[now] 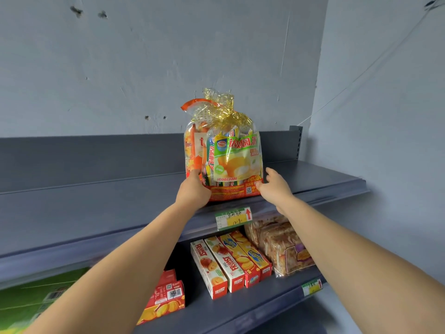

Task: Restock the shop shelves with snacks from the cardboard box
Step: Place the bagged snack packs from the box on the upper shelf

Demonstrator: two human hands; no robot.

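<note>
Clear gold-ribboned snack bag (231,160) being set on mostly bare grey top shelf (96,208); left hand (192,189) grip unclear, right hand (275,186) being held spread alongside

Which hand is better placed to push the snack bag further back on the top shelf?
Probably left: the left hand holds the snack bag at its lower corner, while the right hand is open beside the other corner.

fruiast on biscuit boxes (218,268), price tag (233,218) 12.9
</note>
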